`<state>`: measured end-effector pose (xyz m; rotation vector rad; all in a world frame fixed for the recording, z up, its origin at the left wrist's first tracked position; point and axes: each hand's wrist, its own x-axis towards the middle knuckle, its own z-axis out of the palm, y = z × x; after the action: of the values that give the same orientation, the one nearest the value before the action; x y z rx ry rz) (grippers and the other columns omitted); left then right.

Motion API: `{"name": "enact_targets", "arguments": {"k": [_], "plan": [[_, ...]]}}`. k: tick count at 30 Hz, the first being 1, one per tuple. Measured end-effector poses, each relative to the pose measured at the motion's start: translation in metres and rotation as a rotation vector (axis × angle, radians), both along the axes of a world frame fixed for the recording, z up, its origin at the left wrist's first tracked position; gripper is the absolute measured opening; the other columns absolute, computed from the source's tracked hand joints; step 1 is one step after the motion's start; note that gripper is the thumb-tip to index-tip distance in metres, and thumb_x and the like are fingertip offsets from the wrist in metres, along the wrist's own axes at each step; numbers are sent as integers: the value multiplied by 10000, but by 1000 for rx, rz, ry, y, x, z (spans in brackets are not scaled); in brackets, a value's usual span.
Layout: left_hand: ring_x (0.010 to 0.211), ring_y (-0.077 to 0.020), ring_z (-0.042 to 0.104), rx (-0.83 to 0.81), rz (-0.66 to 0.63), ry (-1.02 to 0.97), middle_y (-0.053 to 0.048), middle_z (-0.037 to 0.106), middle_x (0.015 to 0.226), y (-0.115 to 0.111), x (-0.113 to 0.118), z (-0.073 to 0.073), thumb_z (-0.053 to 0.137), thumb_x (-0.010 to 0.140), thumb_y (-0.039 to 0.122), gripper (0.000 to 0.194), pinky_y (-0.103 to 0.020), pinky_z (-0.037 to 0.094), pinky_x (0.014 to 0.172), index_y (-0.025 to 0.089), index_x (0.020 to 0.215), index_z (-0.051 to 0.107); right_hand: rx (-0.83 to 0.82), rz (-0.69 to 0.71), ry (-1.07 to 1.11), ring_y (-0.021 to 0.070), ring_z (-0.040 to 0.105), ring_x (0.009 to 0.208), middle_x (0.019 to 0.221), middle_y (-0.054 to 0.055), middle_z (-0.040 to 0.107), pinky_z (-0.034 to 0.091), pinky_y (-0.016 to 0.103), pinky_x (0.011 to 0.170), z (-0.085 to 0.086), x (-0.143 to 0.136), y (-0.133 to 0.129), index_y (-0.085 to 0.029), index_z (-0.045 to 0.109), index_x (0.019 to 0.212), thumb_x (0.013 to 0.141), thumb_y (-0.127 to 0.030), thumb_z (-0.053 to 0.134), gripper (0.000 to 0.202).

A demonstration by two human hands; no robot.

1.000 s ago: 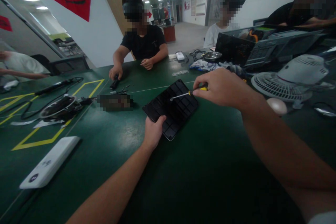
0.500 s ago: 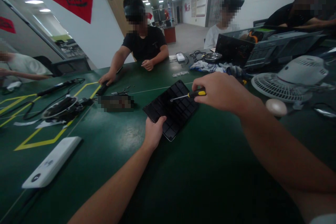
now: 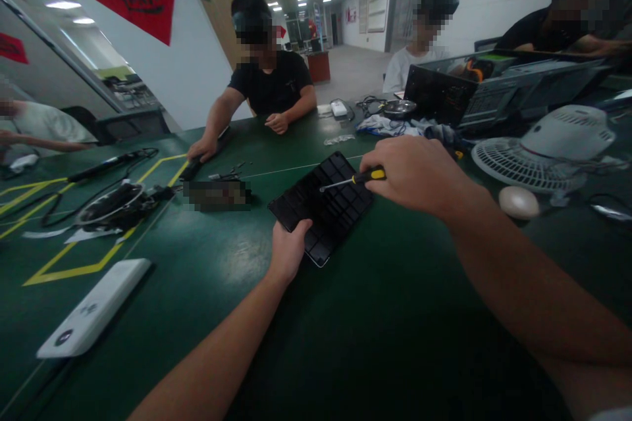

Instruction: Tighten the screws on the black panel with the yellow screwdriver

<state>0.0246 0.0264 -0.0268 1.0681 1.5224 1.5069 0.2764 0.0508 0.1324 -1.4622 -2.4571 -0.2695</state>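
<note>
- The left hand [image 3: 288, 248] is closed on the near left edge of the black panel [image 3: 340, 207], thumb laid over the top face; the other fingers are largely hidden, so how far they curl cannot be told.
- The black panel lies in front of the person, over the green table [image 3: 395, 302], its upper face divided into a grid. Its long axis runs slantwise, from near left to far right.
- The right hand [image 3: 419, 171] has its thumb and fingers pinched nearly shut around the handle of the screwdriver [image 3: 371, 175], above the panel's far right edge; the yellow and black end shows past the fingertips.
- The screwdriver's long axis leans gently down to the left, its shaft pointing from the right hand to the middle of the panel, where the tip meets or hovers just over a small round spot; contact cannot be told.
- A white device [image 3: 96, 309] lies at the near left, well apart from the left hand.
- Right of the right hand sit a pale rounded object [image 3: 518, 202] and, just beyond it, a white fan [image 3: 567, 135].
- Farther off, crumpled cloth [image 3: 390, 123] lies near a metal dish [image 3: 399, 108].
- Across the table, a person in a black shirt [image 3: 274, 82] reaches to a dark object [image 3: 190, 170].
</note>
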Motion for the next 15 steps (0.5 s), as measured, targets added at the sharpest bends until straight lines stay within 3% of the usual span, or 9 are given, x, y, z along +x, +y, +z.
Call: {"name": "enact_targets", "arguments": {"k": [4, 8, 15], "plan": [[966, -299, 743, 5, 6, -9, -76, 780, 1016, 0, 1, -1, 804, 704, 333, 348, -434, 605, 916, 196, 1017, 736, -160, -43, -67, 303, 745, 980, 1112, 107, 842, 480, 374, 746, -4, -1, 4, -265, 862, 1164, 992, -417, 608, 342], [983, -290, 745, 11, 20, -17, -74, 785, 1048, -2, 2, -1, 804, 712, 328, 396, -427, 600, 933, 190, 1077, 734, -329, 7, -172, 324, 760, 976, 1075, 133, 834, 475, 390, 728, -2, 2, 5, -221, 845, 1170, 1065, -410, 487, 418], [976, -294, 739, 0, 6, -5, -84, 777, 1026, -2, 1, 0, 803, 719, 329, 344, -445, 595, 950, 192, 1027, 737, -99, -21, -21, 331, 742, 1003, 1082, 114, 836, 482, 404, 781, 5, 16, 6, -269, 864, 1164, 960, -431, 676, 322]]}}
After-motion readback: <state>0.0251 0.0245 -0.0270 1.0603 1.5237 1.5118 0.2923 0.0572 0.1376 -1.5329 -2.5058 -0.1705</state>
